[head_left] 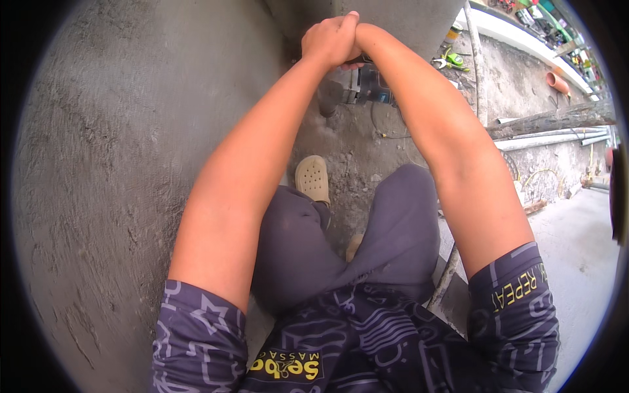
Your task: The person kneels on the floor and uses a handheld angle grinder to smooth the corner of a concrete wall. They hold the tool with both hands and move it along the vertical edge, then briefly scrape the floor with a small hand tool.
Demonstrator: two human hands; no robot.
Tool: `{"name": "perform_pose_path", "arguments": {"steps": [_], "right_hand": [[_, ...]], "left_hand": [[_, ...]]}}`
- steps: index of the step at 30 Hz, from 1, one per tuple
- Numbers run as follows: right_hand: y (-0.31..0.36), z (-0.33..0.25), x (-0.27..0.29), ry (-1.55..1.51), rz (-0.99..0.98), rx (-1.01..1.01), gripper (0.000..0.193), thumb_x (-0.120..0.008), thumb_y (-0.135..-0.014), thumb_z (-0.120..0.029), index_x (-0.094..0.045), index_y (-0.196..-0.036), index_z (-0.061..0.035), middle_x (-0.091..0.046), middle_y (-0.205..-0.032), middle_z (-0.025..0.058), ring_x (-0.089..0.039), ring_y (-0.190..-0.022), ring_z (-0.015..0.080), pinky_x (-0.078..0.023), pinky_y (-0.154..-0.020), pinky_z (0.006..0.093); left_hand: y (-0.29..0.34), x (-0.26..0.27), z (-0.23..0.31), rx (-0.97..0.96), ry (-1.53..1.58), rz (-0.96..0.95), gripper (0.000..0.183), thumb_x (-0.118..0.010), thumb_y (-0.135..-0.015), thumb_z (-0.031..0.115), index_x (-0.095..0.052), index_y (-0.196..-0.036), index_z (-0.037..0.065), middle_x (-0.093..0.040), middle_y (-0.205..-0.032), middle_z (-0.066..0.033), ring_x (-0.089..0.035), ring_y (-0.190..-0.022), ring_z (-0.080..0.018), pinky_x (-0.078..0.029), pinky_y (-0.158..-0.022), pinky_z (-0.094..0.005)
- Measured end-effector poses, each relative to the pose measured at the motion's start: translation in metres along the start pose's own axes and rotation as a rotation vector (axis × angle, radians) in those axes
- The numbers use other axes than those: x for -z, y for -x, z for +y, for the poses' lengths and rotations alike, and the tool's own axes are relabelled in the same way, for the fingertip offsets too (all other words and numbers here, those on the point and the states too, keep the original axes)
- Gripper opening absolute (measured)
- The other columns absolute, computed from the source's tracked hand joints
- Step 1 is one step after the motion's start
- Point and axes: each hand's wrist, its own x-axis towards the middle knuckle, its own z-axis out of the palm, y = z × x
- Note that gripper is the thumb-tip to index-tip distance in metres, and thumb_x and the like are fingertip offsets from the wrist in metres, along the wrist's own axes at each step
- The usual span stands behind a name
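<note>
Both my arms stretch forward and meet beside the grey plastered wall (131, 131). My left hand (327, 40) is closed, its thumb raised and its fingers bent against my right hand. Of my right hand (364, 34), only the part near the wrist shows clearly; the rest lies behind the left. A few curled fingertips show underneath, and I cannot make out what is held. Just below the hands is a black and blue boxy tool (375, 84) with a metallic part. A dark, round-ended piece (329, 101) is beside it, near the ground.
My beige clog (312, 178) stands on rough dirt. At right are a wooden pole (557, 119), pale pipes (557, 139), an orange pipe piece (557, 82) and a green tool (452, 60). A grey concrete face (406, 19) rises ahead.
</note>
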Motion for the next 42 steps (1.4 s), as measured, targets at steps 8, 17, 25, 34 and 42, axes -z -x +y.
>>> {"name": "perform_pose_path", "arguments": {"steps": [8, 17, 25, 34, 42], "right_hand": [[0.020, 0.007, -0.004, 0.108, 0.157, 0.007, 0.021, -0.066, -0.091, -0.022, -0.073, -0.102, -0.0049, -0.076, -0.096, 0.0112, -0.072, -0.081, 0.0197, -0.059, -0.072, 0.0359], [0.068, -0.015, -0.052, 0.165, 0.320, 0.034, 0.023, -0.067, -0.089, -0.022, -0.073, -0.104, -0.0041, -0.076, -0.098, 0.0130, -0.073, -0.083, 0.0212, -0.059, -0.074, 0.0368], [0.097, -0.038, -0.062, 0.202, 0.512, -0.141, 0.030, -0.072, -0.083, -0.021, -0.075, -0.103, 0.0007, -0.078, -0.098, 0.0174, -0.077, -0.088, 0.0279, -0.060, -0.081, 0.0411], [0.088, -0.038, -0.039, 0.228, 0.213, -0.199, 0.044, -0.074, -0.085, -0.036, -0.075, -0.064, 0.0021, -0.071, -0.061, 0.0119, -0.074, -0.072, 0.0255, -0.059, -0.080, 0.0373], [0.068, -0.061, -0.051, 0.247, 0.106, -0.235, 0.043, -0.070, -0.086, -0.038, -0.076, -0.066, -0.0006, -0.072, -0.062, 0.0089, -0.073, -0.071, 0.0226, -0.058, -0.078, 0.0373]], "left_hand": [[0.006, 0.000, 0.013, 0.122, 0.086, -0.231, 0.061, -0.033, -0.102, 0.054, -0.077, -0.106, 0.012, -0.077, -0.103, -0.0137, -0.070, -0.106, -0.0335, -0.051, -0.095, -0.0463], [0.045, -0.001, 0.004, 0.039, 0.153, -0.290, 0.067, -0.040, -0.099, 0.063, -0.078, -0.116, 0.010, -0.075, -0.120, -0.0119, -0.067, -0.116, -0.0316, -0.048, -0.103, -0.0411], [0.073, 0.013, 0.023, 0.236, 0.635, 0.274, 0.044, -0.054, -0.101, 0.042, -0.073, -0.107, 0.003, -0.073, -0.103, -0.0115, -0.065, -0.096, -0.0218, -0.049, -0.090, -0.0348], [0.230, -0.166, -0.022, 1.228, 1.196, 0.155, 0.071, -0.067, -0.090, 0.049, -0.056, -0.138, -0.001, -0.053, -0.148, -0.0157, -0.053, -0.132, -0.0315, -0.037, -0.111, -0.0413], [0.216, -0.157, -0.015, 0.972, 1.533, -0.014, 0.070, -0.069, -0.085, 0.057, -0.057, -0.140, 0.015, -0.061, -0.135, -0.0008, -0.052, -0.125, -0.0176, -0.025, -0.110, -0.0415]]}}
